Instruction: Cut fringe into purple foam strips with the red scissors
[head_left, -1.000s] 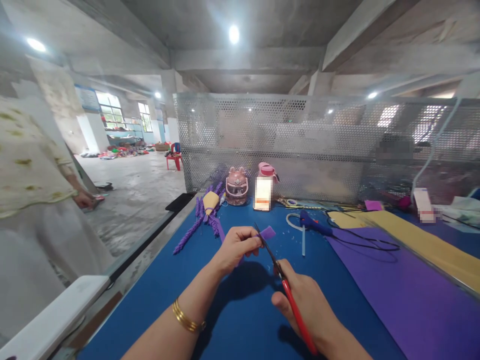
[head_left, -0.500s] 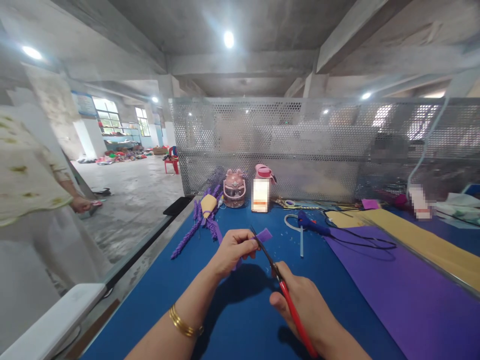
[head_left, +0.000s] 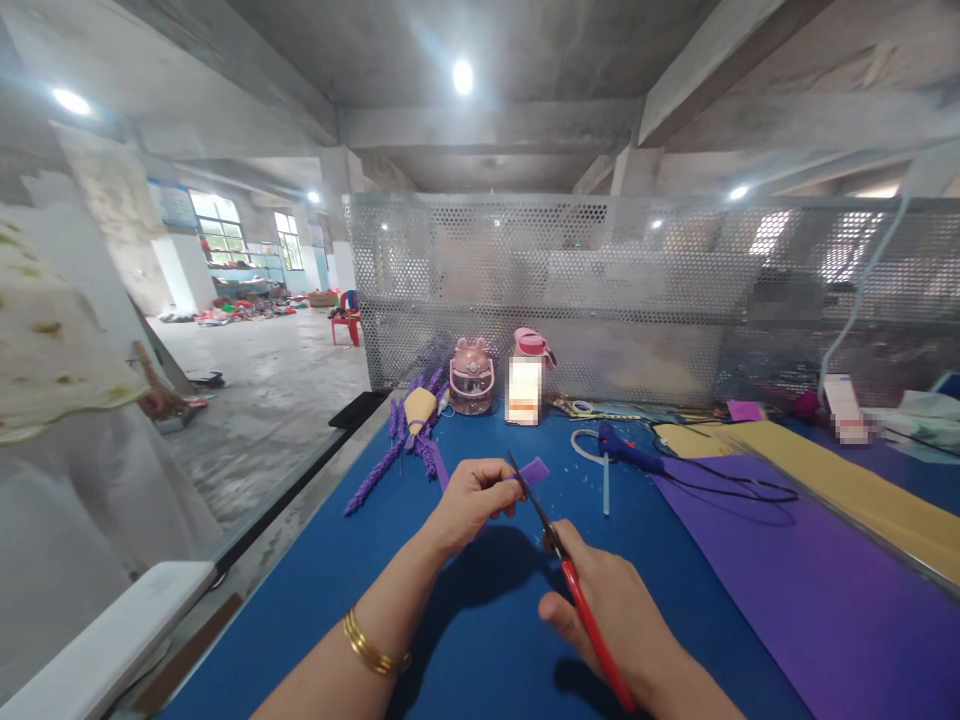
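Observation:
Above the blue table, my left hand pinches a purple strip that looks like paper or foam, its end poking out past the fingertips. My right hand is wrapped round red-handled scissors. Their dark blades lie across the strip close to my left fingertips. Beyond my left hand, a bunch of purple flower stems rests on the table with a yellow piece on it. To the right lies a large purple sheet.
A blue glue gun with its cord lies right of centre, near yellow sheets. A phone stands before pink bottles at the perforated metal screen. A person in a patterned top stands at left.
My hands and the scissors hold nearly the same pose at the strip. The view has shifted slightly, and the person at left has moved further out of the picture.

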